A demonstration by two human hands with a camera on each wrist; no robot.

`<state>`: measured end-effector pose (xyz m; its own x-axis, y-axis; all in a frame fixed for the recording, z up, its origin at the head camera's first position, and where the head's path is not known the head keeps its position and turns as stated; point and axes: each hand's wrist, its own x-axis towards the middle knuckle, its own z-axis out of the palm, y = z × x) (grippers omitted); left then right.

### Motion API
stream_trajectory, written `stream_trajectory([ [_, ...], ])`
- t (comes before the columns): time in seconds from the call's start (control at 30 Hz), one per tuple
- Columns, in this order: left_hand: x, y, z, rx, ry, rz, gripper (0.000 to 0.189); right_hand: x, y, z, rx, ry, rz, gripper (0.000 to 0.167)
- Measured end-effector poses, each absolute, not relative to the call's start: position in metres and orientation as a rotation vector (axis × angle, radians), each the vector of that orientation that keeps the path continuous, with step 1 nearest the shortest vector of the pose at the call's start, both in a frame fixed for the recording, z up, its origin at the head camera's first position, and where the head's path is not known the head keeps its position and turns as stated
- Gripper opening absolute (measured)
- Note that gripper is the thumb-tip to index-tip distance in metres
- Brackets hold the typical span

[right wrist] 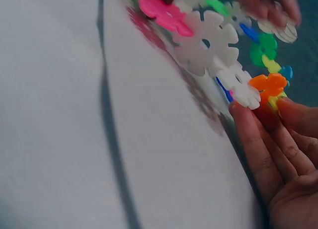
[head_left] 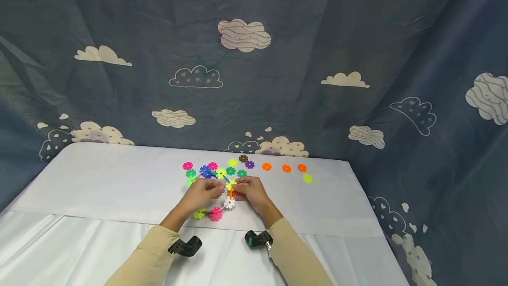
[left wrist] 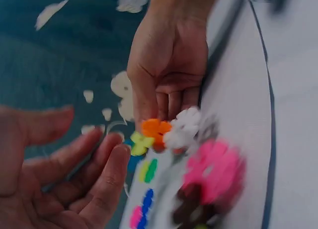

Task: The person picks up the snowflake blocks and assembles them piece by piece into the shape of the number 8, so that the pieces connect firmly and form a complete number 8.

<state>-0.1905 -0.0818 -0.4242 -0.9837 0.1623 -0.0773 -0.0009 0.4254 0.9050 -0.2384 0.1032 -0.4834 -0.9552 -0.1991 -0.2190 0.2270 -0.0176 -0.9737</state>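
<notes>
The right hand [head_left: 252,192] is pinching the flower-disc chain [head_left: 227,205] at its orange disc [right wrist: 268,85], the chain curving nearward and left. The left hand [head_left: 203,194], empty, thumb and fingers apart, is hovering just left of that disc.

Both forearms [head_left: 140,255] angle inward, left grip [head_left: 201,194] loosely spread, right grip [head_left: 254,192] pinching between thumb and fingers.
</notes>
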Motion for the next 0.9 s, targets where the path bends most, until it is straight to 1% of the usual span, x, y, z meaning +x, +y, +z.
stream_trajectory([
  [0.1, -0.195, -0.082, -0.435, -0.063, 2.328, 1.785, 0.029, -0.235, 0.096, -0.485, 0.050, 1.918, -2.122, 0.018],
  [0.4, -0.212, -0.085, -0.455, -0.357, 1.791, 2.358, 0.040, -0.223, 0.076, -0.482, 0.028, 1.901, -2.191, 0.018],
  [0.5, -0.216, -0.085, -0.458, -0.399, 1.715, 2.415, 0.041, -0.223, 0.069, -0.485, 0.026, 1.901, -2.202, 0.017],
  [0.67, -0.220, -0.084, -0.466, -0.400, 1.712, 2.422, 0.034, -0.221, 0.062, -0.485, 0.004, 1.931, -2.184, 0.015],
  [0.73, -0.220, -0.085, -0.468, -0.398, 1.736, 2.431, 0.028, -0.222, 0.063, -0.485, -0.025, 1.941, -2.157, 0.016],
  [0.9, -0.220, -0.091, -0.470, -0.390, 1.819, 2.414, 0.017, -0.235, 0.082, -0.485, -0.084, 2.045, -2.100, 0.021],
])
